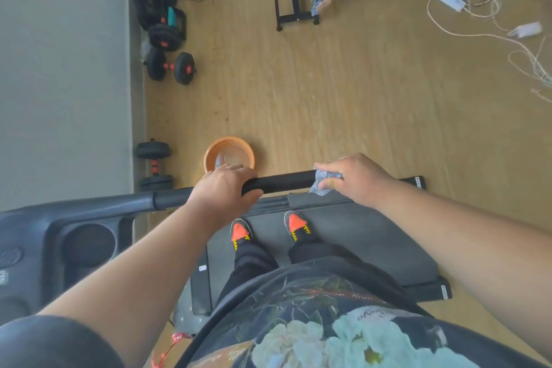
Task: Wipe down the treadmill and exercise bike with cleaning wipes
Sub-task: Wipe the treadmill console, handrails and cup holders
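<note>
Both hands closed round the handrail (280, 184): left hand (222, 188) grips bare foam, fingers curled over the top, likely to steady the rail and the body; right hand (355, 179) holds a crumpled wipe (324, 182) wrapped against the rail's free end, thumb side toward the bar. Wipe sits between palm and foam, so a slide or twist would scrub the full round of the grip. Person stands on the treadmill (358, 236) belt, feet just below the rail; console with cup holder (88, 243) lies to the left. Judged step: wiping the handrail, end section in hand, stretch between the hands and under the left hand likely not yet done. Orange basin (229, 154) with water on the floor just beyond the rail, near for rinsing perhaps. Dumbbells (170, 64) along the wall. Another person's hand (324, 1) wipes a black stand at far top. Exercise bike not identifiable.
</note>
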